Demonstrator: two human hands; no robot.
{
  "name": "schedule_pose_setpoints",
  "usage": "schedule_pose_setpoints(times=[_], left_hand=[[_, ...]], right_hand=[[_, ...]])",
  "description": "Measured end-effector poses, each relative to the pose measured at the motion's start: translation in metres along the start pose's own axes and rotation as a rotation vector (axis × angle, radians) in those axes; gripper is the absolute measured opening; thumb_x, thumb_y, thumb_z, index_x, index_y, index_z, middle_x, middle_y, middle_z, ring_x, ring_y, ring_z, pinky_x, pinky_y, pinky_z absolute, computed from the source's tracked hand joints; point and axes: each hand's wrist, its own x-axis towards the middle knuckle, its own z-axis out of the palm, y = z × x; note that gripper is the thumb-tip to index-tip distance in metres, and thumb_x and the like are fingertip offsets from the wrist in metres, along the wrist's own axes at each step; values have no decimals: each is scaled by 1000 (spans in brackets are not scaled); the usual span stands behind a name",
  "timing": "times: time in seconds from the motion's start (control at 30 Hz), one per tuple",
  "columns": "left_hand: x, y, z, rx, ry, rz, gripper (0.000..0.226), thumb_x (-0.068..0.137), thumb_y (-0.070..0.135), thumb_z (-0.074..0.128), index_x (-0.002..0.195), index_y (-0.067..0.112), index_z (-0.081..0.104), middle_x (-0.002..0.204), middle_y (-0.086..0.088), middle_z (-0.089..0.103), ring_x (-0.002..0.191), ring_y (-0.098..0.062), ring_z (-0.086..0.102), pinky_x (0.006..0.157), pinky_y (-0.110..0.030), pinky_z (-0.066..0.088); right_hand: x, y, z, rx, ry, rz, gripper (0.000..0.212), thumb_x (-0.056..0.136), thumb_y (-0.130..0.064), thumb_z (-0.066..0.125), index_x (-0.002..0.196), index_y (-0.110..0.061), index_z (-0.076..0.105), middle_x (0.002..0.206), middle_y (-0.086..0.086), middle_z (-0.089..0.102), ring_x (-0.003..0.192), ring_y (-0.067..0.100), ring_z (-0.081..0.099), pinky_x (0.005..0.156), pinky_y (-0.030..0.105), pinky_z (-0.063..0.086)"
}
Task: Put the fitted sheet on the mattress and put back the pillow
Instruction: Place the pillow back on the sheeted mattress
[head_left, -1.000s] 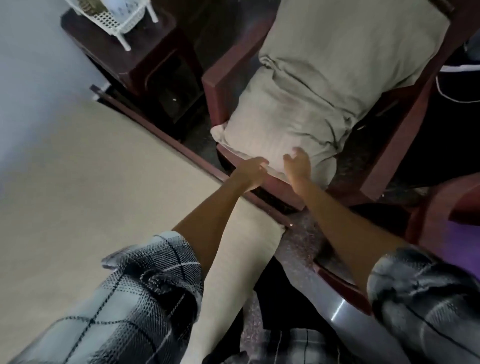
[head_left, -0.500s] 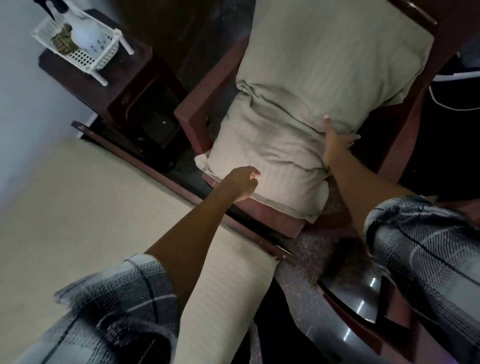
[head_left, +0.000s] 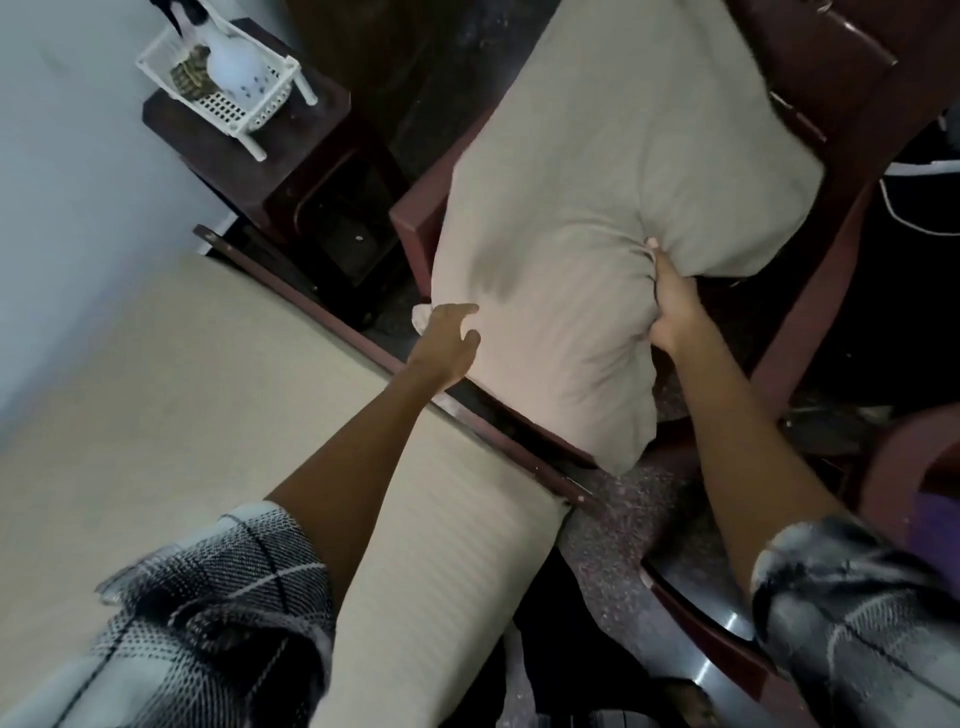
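- Grip comes first: the right hand (head_left: 670, 306) has its fingers dug into the right side of the big, soft, beige pillow (head_left: 571, 208). It squeezes a bunch of it, so the cloth wrinkles there.
- The left hand (head_left: 447, 343) lies on the pillow's lower left edge with bent fingers. I cannot tell if it has a real hold or only touches.
- To do this step well, I think the left hand should take a full handful too. Then both sides come up together and the pillow does not flop or slip.
- It seems best to lift the pillow clear of the chair arm, not drag it, or it may catch on the wood or brush the floor.
- After that it can go left, over to the bed, and lie flat on the sheet.
- The pillow is long and puffy, with faint stripes, and is pinched in the middle where it is held.
- It leans in the dark red wooden chair (head_left: 415, 228), with its top against the chair back and its bottom corner hanging past the seat front.
- The pale beige striped fitted sheet (head_left: 156, 389) covers the mattress and looks smooth, so I judge only the pillow is left to do.
- A dark wooden bed rail (head_left: 332, 322) runs between bed and chair.
- Farther off, a white plastic basket (head_left: 223, 98) sits on a small dark wooden table (head_left: 311, 119) by the wall.
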Motion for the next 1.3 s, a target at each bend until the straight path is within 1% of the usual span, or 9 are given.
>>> schedule_pose_setpoints(times=[0.13, 0.3, 0.47, 0.7, 0.8, 0.93, 1.07, 1.17, 1.3], left_hand=[[-24, -13, -39, -167, 229, 4, 56, 96, 39, 38, 146, 14, 28, 146, -16, 34, 133, -30, 35, 112, -44, 29], [-50, -34, -79, -316, 411, -127, 63, 101, 42, 26, 151, 12, 0, 158, -11, 7, 145, -24, 10, 118, -36, 12], [-131, -129, -96, -676, 492, -495, 72, 94, 64, 15, 143, 17, 39, 147, -5, 39, 135, -22, 36, 111, -36, 29], [-255, -167, -65, -929, 190, -549, 72, 93, 64, 2, 143, 24, 36, 131, 0, 48, 122, -23, 45, 102, -40, 36], [-299, -191, -61, -941, 183, -580, 75, 90, 67, -1, 144, 27, 33, 136, -1, 45, 126, -22, 43, 104, -39, 36], [-395, -238, -61, -979, 193, -629, 66, 88, 73, 15, 132, 34, 46, 125, -1, 56, 112, -19, 54, 97, -40, 44], [-478, -284, -54, -1076, 190, -702, 79, 71, 75, 55, 125, 18, 58, 104, -11, 68, 97, -26, 63, 83, -38, 50], [-538, -317, -37, -1159, 289, -740, 68, 89, 59, 44, 131, 6, 52, 92, -11, 68, 86, -24, 62, 75, -35, 48], [-595, -343, -4, -1223, 380, -801, 53, 97, 46, 35, 127, 6, 50, 75, -8, 68, 68, -19, 62, 61, -29, 46]], right_hand=[[-40, 31, 13, 62, -178, 66, 81, 64, -50, 81, 129, -10, 56, 126, 7, 62, 113, 22, 61, 98, 39, 48], [-126, 45, 29, 72, -290, 192, 52, 90, -37, 57, 129, -2, 55, 128, 15, 60, 119, 26, 57, 104, 38, 43], [-188, 61, 36, -84, -428, 276, 31, 97, -33, 47, 105, -8, 65, 93, 3, 74, 85, 12, 70, 76, 20, 55], [-222, 95, 55, -277, -521, 340, 61, 99, -25, 41, 48, -13, 72, 60, 1, 70, 53, 7, 67, 47, 15, 51], [-246, 122, 64, -297, -542, 341, 55, 98, -29, 45, 55, -15, 75, 67, 2, 72, 60, 9, 69, 53, 17, 52], [-316, 175, 68, -362, -658, 320, 31, 96, -35, 46, 98, -14, 70, 83, 2, 73, 73, 7, 69, 64, 18, 51], [-385, 220, 58, -448, -646, 286, 30, 99, -33, 40, 85, -22, 64, 64, -2, 69, 55, 8, 63, 42, 10, 45], [-412, 270, 51, -492, -603, 295, 29, 98, -38, 43, 104, -18, 63, 77, 4, 73, 56, 11, 66, 42, 13, 47], [-434, 321, 85, -789, -611, 368, 35, 102, -26, 34, 78, -11, 55, 53, 5, 62, 36, 9, 57, 34, 12, 38]])
